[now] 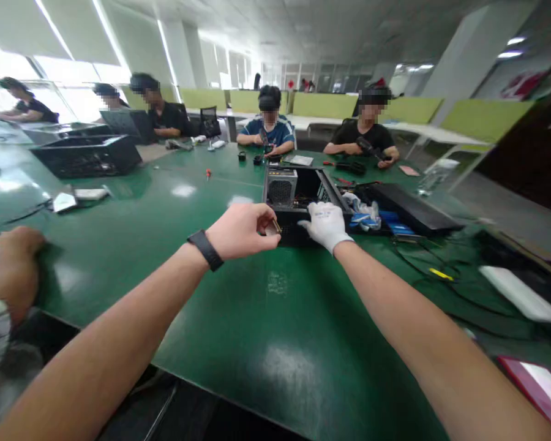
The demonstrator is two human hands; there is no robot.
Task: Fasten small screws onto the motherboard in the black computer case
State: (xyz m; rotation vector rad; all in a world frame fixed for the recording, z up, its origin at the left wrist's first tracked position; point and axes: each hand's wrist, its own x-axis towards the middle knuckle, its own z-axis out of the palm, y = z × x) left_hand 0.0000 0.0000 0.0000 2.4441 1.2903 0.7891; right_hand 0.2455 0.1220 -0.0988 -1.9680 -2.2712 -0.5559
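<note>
A black computer case (335, 191) lies open on the green table in front of me, its grey power supply (282, 185) showing inside at the left. My left hand (243, 229), bare with a black band at the wrist, is closed in a pinch at the near left corner of the case. A small thin piece with a gold-coloured edge (276, 226) shows between its fingertips; its kind is too small to tell. My right hand (326, 223), in a white glove, grips the near wall of the case, fingers over the rim and thumb outside. Its fingertips are hidden.
Crumpled gloves (366, 211) and a black panel (411, 208) lie right of the case. Cables (441, 294) and a white box (523, 293) are nearer. Another open case (85, 156) stands far left. Co-workers sit across the table; another person's arm (11, 263) rests at left.
</note>
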